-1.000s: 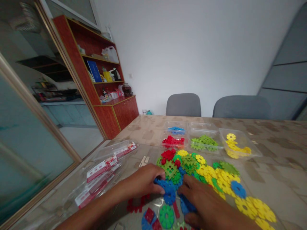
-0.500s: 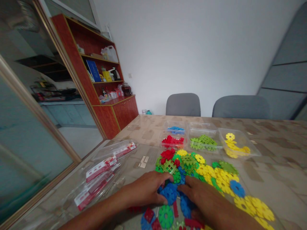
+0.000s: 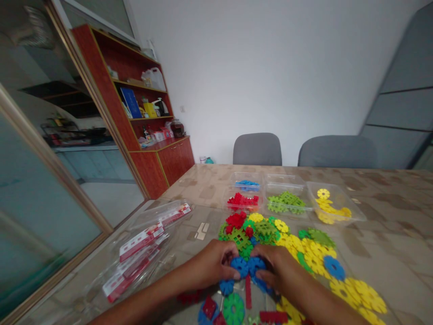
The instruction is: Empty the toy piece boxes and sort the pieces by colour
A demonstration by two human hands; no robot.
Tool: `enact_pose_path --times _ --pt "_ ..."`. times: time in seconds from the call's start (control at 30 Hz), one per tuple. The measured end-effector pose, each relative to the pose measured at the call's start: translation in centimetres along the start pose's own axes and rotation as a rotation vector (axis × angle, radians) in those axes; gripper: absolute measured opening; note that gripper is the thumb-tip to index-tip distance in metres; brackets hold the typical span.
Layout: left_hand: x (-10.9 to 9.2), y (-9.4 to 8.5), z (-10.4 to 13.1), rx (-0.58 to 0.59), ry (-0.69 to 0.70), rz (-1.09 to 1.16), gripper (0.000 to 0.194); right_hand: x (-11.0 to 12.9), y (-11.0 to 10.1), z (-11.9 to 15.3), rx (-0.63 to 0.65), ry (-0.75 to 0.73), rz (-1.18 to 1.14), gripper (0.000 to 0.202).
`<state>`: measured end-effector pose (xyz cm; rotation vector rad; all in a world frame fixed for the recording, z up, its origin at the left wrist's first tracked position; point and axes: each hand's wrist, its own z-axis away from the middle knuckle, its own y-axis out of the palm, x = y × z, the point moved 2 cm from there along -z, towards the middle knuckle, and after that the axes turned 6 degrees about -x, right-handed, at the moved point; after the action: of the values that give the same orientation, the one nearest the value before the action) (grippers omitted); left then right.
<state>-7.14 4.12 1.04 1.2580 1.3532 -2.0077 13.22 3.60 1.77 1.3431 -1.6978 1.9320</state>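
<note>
My left hand (image 3: 219,259) pinches a blue notched disc (image 3: 239,268) between thumb and fingers. Facing it, my right hand (image 3: 273,265) is closed on another blue disc (image 3: 257,265). The two discs meet edge to edge or nearly so; whether they interlock I cannot tell. Just below lie a loose blue disc (image 3: 226,287), a red strip (image 3: 248,292) and a green notched disc (image 3: 233,308). Beyond my hands spreads a pile with green lattice pieces (image 3: 239,239), red pieces (image 3: 236,220) and yellow discs (image 3: 314,253).
Clear plastic boxes at the back hold red pieces (image 3: 242,201), green lattice pieces (image 3: 287,202) and yellow discs (image 3: 327,207). Plastic packaging with red-and-white labels (image 3: 142,241) lies on the left. Two grey chairs (image 3: 257,150) stand behind the table (image 3: 209,180).
My right hand has come up with a blue disc, now beside the one in my left hand. The left-hand disc has risen slightly, uncovering a blue disc below.
</note>
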Motion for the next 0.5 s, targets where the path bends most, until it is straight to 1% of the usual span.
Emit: enact_pose_path --times 0.13,0.2,0.27,0.37,0.5 --pt "0.0 0.0 -0.3 -0.069 -0.028 0.100 0.017 0.4 -0.5 -0.3 -0.042 0.057 -0.058 0.025" --pt "0.0 0.0 -0.5 -0.087 -0.045 0.148 0.021 0.6 -0.6 -0.3 -0.046 0.086 -0.096 0.024" --pt "0.1 0.1 -0.7 -0.081 -0.061 0.195 0.028 0.7 -0.5 -0.2 -0.036 0.095 -0.154 0.021" --pt "0.1 0.4 -0.7 -0.059 -0.064 0.246 0.034 0.7 0.2 -0.1 -0.044 0.094 -0.217 0.023" --pt "-0.1 0.9 -0.6 -0.081 -0.045 0.245 0.031 0.2 1.5 -0.2 -0.045 0.126 -0.251 0.031"
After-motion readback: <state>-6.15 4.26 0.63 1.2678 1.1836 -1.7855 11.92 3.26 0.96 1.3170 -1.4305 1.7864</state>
